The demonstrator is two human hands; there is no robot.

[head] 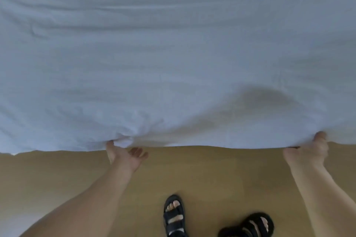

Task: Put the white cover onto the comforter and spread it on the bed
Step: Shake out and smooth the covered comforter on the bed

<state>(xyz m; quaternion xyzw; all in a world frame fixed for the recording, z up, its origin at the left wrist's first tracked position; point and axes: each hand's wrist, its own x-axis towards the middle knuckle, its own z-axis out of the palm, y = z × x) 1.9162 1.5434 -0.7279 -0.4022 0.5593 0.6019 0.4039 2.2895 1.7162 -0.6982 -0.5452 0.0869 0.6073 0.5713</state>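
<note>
The white cover fills the whole upper part of the view, lifted and billowing, with its near edge running across the frame above the tan floor; the bed beneath it is hidden, and whether the comforter is inside cannot be told, though the puffed swell near the right suggests filling. The left hand pinches that near edge between thumb and forefinger, its other fingers loose and half open below the cloth, where the fabric bunches into small creases. The right hand is closed around the edge well apart from the left. Holding it wide and high like this probably lets air carry the sheet flat over the bed. Black sandals stand on the floor below.
</note>
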